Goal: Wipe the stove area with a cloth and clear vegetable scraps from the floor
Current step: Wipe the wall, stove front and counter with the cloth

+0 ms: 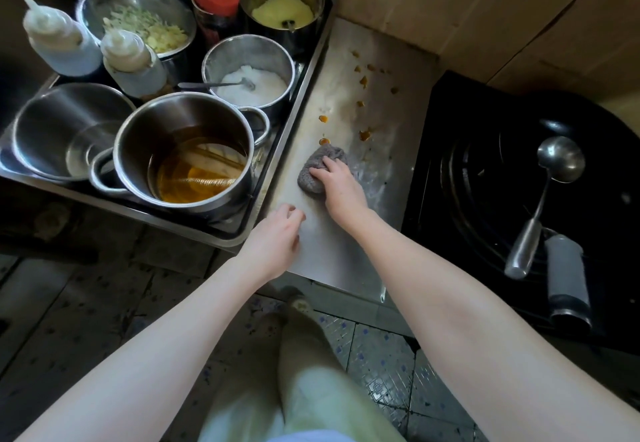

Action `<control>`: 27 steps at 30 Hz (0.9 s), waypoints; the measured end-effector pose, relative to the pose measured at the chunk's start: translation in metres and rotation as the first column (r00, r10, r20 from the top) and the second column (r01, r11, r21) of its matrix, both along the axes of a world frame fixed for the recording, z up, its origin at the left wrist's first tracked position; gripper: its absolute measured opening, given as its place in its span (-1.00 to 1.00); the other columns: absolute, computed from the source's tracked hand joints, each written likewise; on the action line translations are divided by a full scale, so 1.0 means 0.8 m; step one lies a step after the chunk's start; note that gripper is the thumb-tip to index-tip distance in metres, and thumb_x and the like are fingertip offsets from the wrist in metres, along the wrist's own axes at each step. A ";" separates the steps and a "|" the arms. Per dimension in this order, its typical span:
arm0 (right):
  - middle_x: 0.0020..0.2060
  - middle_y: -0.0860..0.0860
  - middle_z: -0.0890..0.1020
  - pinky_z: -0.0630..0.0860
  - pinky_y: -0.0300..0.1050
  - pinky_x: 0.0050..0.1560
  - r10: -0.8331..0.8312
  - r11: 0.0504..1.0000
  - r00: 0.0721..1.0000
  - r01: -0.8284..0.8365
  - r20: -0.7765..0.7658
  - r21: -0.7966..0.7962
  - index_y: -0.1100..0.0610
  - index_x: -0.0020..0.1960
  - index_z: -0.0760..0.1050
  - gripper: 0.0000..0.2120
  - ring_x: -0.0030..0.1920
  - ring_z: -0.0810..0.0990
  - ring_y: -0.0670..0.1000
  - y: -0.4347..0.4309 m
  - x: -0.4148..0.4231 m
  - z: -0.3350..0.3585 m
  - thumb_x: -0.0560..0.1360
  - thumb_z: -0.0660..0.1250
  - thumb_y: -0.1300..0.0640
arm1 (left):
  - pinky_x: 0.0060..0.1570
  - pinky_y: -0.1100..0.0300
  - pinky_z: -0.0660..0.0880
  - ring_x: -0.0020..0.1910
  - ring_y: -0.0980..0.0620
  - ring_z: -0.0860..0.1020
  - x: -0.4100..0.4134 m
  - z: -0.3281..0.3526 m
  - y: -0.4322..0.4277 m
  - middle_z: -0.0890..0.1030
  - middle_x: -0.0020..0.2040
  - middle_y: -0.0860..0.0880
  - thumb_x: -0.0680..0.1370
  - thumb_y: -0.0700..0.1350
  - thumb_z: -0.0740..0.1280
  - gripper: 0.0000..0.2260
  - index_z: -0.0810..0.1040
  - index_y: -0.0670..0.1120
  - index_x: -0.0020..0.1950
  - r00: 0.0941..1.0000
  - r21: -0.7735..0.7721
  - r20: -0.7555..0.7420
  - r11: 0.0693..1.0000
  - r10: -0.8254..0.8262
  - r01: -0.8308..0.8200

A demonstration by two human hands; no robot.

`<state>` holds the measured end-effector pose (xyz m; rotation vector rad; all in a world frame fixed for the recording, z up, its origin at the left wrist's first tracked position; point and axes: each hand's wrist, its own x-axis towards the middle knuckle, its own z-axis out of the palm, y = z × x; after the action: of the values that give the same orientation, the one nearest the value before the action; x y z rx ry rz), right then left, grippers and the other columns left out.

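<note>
The cloth is gripped in my right hand, wiping the worktop. My left hand is loose and empty. Next I should push it to the orange spots.

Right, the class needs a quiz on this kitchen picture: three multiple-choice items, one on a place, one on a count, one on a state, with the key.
1. Where is the grey cloth? A in the wok; B on the steel counter between tray and stove; C on the floor.
2. How many squeeze bottles are in view? A one; B four; C two.
3. What is the right hand doing? A holding the cloth down; B lifting a ladle; C hanging idle.
Key: 1 B, it lies bunched on the counter; 2 C, two pale bottles stand at upper left; 3 A, its fingers curl over the cloth.
</note>
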<state>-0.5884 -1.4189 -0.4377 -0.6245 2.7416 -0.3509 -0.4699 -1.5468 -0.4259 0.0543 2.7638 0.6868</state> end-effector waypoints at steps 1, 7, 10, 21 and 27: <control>0.52 0.10 0.18 0.21 0.12 0.44 0.007 1.000 1.000 -0.007 -0.006 -0.001 0.05 0.44 0.33 -0.54 0.52 0.10 0.14 -0.002 -0.006 0.001 0.58 0.13 0.31 | 0.05 0.05 0.50 0.19 -0.12 0.45 -0.001 0.001 0.000 0.37 0.33 -0.11 0.57 -0.20 0.21 -0.68 0.38 -0.13 0.33 1.000 0.002 -0.002 1.000 0.008 -0.008; 0.51 0.09 0.20 0.20 0.10 0.44 -0.027 0.997 1.000 0.027 -0.004 -0.074 0.04 0.42 0.37 -0.50 0.52 0.11 0.12 -0.009 -0.045 0.000 0.54 0.11 0.39 | 0.10 0.06 0.50 0.23 -0.11 0.43 -0.018 0.009 0.005 0.35 0.36 -0.12 0.59 -0.21 0.20 -0.69 0.38 -0.14 0.34 0.998 -0.014 -0.019 0.998 0.058 -0.058; 0.51 0.06 0.22 0.25 0.07 0.40 -0.132 0.991 0.988 0.131 -0.077 -0.015 -0.03 0.40 0.38 -0.53 0.50 0.15 0.13 -0.002 -0.064 -0.004 0.57 0.13 0.31 | 0.13 -0.01 0.48 0.22 -0.15 0.45 -0.032 0.015 0.012 0.35 0.37 -0.13 0.58 -0.22 0.20 -0.69 0.38 -0.16 0.33 0.999 -0.040 0.010 0.998 0.050 -0.050; 0.51 0.00 0.20 0.32 0.04 0.31 -0.455 0.888 0.890 0.452 -0.018 -0.087 -0.04 0.42 0.33 -0.50 0.49 0.11 0.08 0.032 -0.053 -0.016 0.56 0.08 0.34 | 0.08 -0.03 0.49 0.16 -0.18 0.47 -0.078 0.022 0.022 0.40 0.30 -0.15 0.56 -0.21 0.21 -0.71 0.42 -0.17 0.28 0.996 -0.008 -0.039 0.997 0.082 -0.082; 0.46 0.08 0.29 0.39 0.06 0.21 -0.117 0.991 0.993 0.116 -0.013 -0.065 0.03 0.36 0.41 -0.60 0.43 0.22 0.15 -0.008 -0.066 -0.013 0.56 0.17 0.26 | 0.06 -0.03 0.46 0.18 -0.16 0.42 -0.096 0.013 0.025 0.40 0.26 -0.15 0.54 -0.19 0.20 -0.73 0.42 -0.18 0.23 0.994 0.013 -0.009 0.994 0.112 -0.112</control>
<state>-0.6412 -1.4255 -0.4481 -0.4866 2.7993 -0.4641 -0.5469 -1.5266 -0.4154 -0.0966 2.7887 0.7334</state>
